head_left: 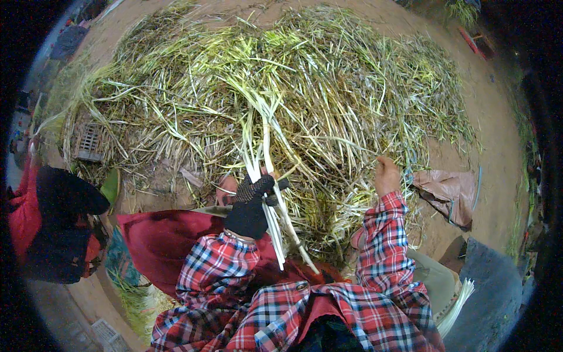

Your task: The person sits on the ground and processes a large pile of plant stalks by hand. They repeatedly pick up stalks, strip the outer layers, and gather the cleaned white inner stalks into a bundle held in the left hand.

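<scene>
Plaid shirt (pixel 272 314), left hand (pixel 251 199) in textured glove (pixel 241 218) around slender white stalks (pixel 253 165)

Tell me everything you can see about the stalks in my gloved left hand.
The stalks are long, slim and plant-like, white near you and turning to pale green, loose leaves at the far end. One, angled apart from the others, looks duller and brownish lower down. The dark-gloved left hand grips them around the middle. Their lower ends point toward you, above the dark red cloth; their leafy tips overlap the pile of leaves in view, so contact there is unclear.
</scene>
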Motion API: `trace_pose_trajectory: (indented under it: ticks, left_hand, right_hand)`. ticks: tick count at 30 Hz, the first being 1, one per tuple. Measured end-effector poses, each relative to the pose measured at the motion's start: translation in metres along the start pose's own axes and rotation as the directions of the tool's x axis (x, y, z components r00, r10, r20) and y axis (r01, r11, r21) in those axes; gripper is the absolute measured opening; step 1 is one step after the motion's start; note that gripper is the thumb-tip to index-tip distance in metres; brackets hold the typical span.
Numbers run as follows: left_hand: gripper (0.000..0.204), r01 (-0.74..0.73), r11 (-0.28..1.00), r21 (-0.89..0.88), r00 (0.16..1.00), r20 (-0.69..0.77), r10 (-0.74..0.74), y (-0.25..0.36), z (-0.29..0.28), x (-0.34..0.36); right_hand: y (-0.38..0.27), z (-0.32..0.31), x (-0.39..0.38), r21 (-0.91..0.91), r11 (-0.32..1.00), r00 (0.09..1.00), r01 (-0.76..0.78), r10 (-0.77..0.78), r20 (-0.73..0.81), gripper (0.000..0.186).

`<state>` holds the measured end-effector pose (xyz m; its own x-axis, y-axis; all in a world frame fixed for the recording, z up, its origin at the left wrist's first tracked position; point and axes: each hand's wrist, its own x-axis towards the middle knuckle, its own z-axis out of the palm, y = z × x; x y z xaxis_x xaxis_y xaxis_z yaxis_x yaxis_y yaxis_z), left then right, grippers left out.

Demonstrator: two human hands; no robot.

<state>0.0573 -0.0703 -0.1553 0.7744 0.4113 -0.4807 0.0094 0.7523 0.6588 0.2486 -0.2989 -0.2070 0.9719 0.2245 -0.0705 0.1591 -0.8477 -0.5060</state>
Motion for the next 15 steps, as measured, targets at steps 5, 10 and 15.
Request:
trace_pose_trajectory:
  ticks: [5, 10, 15]
  left_hand:
    - [0.028, -0.056, 0.967, 0.248, 0.996, -0.053, 0.072, -0.018, -0.009, 0.009]
    - [0.023, 0.026, 0.972, 0.234, 1.000, -0.018, -0.022, -0.029, -0.013, 0.006]
    - [0.023, 0.021, 0.964, 0.265, 0.999, -0.041, -0.011, -0.029, -0.014, 0.005]
  right_hand:
    - [-0.084, 0.046, -0.037, 0.687, 0.724, 0.793, -0.066, -0.379, 0.476, 0.035]
    - [-0.136, 0.073, -0.062, 0.804, 0.302, 0.749, -0.512, -0.302, 0.591, 0.021]
    - [-0.140, 0.065, -0.069, 0.820, 0.193, 0.814, -0.539, -0.129, 0.566, 0.018]
